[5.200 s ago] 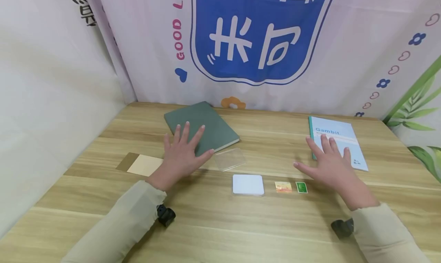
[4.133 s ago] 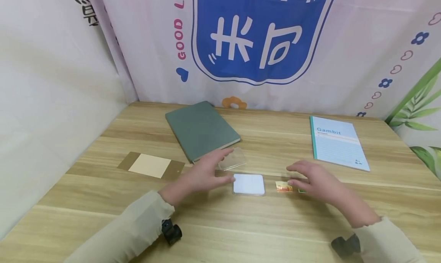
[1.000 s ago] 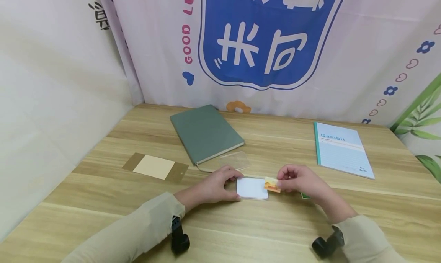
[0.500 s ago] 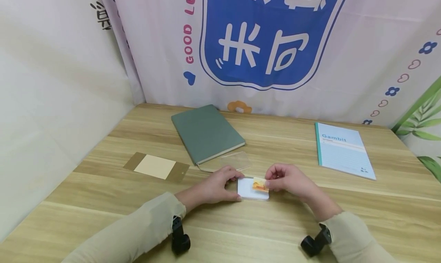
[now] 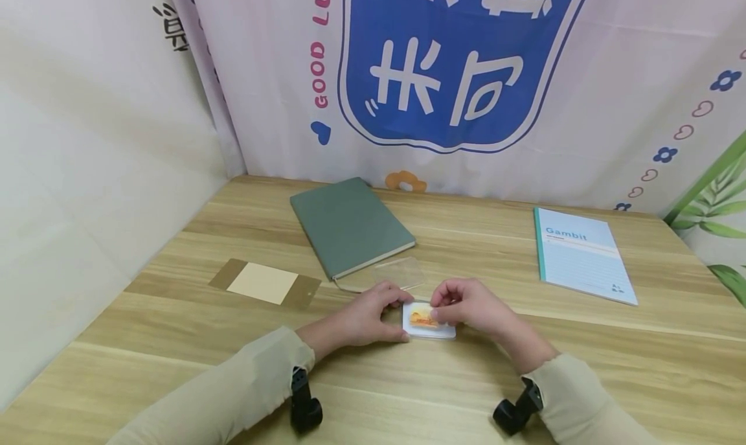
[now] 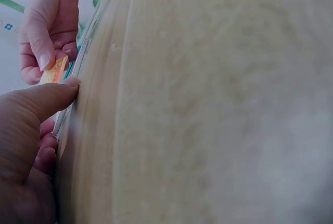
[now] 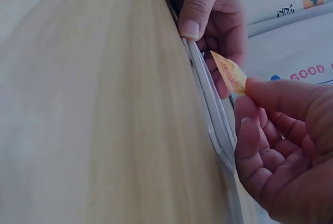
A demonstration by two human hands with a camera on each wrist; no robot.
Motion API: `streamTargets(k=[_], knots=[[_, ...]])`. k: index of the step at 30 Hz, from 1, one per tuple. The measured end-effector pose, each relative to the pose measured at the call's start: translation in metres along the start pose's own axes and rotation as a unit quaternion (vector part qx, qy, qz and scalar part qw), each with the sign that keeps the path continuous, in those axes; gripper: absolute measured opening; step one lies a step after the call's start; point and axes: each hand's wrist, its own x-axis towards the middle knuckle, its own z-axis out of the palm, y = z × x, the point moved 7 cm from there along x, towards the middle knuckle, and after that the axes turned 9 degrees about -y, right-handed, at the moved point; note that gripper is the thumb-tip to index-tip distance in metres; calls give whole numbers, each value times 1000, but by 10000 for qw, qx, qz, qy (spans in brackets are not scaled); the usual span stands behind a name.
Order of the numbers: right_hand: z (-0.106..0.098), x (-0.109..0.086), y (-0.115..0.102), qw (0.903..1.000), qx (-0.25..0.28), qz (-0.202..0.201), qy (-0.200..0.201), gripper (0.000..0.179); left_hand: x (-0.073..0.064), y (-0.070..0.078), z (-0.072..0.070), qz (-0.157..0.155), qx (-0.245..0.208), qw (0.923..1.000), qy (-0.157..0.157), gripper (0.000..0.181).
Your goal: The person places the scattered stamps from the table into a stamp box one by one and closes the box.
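My right hand [image 5: 474, 309] pinches a small orange-and-yellow postage stamp [image 5: 419, 317] between thumb and index finger. In the right wrist view the stamp [image 7: 229, 74] is tilted, its toothed edge just above the white top of a flat, clear-edged plastic case [image 5: 430, 333]. Thumb and fingers of my left hand [image 5: 364, 315] grip that case by its left end, and it lies flat on the table. A clear plastic lid [image 5: 402, 271] lies behind it. The green stamp seen earlier is hidden in the head view now, around my right forearm.
A dark green notebook [image 5: 352, 228] lies at the back, its ribbon reaching toward my left hand. To the left is a brown-and-cream card [image 5: 262, 283]. A light blue notebook [image 5: 585, 257] marked Gambit lies back right. A printed cloth [image 5: 274, 108] hangs behind the table [image 5: 408, 399].
Both hands came in from over the notebooks. My left hand took hold of the case; my right picked up the orange stamp and carried it left, over the white top.
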Motion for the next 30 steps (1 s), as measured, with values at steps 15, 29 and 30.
streamTargets(k=[15, 29, 30], knots=[[8, 7, -5, 9983, -500, 58, 310, 13, 0, 1, 0, 99, -96, 9999, 29, 49], [12, 11, -10, 9870, -1424, -87, 739, 10, 1, 1, -1, 151, -71, 9999, 48, 49], [12, 11, -10, 9863, -1458, -88, 762, 10, 1, 1, 0, 148, -77, 9998, 46, 49]])
